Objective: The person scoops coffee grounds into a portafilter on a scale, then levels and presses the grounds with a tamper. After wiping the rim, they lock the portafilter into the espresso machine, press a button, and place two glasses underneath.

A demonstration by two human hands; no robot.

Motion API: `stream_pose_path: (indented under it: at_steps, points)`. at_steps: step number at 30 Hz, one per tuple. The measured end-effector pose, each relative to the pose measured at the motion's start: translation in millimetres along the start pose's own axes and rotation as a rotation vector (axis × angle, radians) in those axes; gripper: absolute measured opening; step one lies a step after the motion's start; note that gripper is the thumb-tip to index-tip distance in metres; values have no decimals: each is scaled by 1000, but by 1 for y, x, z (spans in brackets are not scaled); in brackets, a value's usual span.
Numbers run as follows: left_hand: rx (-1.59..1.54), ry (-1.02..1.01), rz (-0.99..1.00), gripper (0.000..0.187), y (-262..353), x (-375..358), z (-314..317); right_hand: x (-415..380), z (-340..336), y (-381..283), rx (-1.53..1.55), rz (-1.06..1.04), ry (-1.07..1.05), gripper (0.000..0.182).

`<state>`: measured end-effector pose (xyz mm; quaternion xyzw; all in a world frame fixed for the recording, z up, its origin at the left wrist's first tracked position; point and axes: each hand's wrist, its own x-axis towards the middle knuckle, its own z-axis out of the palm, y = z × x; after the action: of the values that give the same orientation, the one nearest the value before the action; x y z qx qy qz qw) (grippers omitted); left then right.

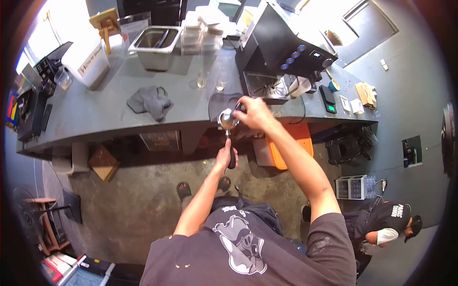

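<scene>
My left hand (225,156) is wrapped round the black handle (232,159) of a portafilter, whose metal head (223,125) is at the counter's front edge. Above that head, my right hand (254,113) grips a tamper by its dark handle; the shiny metal base (229,117) shows beside my fingers. Whether the base sits inside the basket is hard to tell. A dark mat (217,106) lies on the counter just behind.
On the counter (186,97) are a grey cloth (149,102), two small glasses, a metal container (155,52), a white bin (88,62), an espresso machine (281,47) and a scale (328,99). An orange-lidded box (291,148) stands below. Another person (381,221) is at the lower right.
</scene>
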<state>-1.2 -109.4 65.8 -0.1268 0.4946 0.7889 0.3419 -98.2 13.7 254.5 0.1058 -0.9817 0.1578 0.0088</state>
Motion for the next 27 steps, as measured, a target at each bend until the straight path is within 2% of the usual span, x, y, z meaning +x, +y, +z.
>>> stream_pose_path:
  at_steps: [3, 6, 8, 14, 24, 25, 27]
  points:
    - [-77, -8, 27, 70, -1, -4, 2, 3, -24, 9, 160, 87, -4, 43]
    - [-25, 79, 136, 63, -2, -3, 5, 12, -36, 18, 121, 121, -22, 42]
    - [-31, 79, 154, 60, -2, -4, 4, 23, -18, 40, 86, 70, 4, 43]
    - [12, 126, 185, 56, 0, -6, 4, 34, 15, 52, 49, -28, 2, 42]
    - [38, 158, 222, 54, 0, -8, 5, 13, -10, 14, 145, -121, -37, 45]
    - [33, 150, 225, 53, 0, -8, 6, 12, -4, 16, 132, -196, 27, 42]
    - [9, 144, 220, 53, -3, -6, 5, 4, 2, 10, 139, -218, 4, 43]
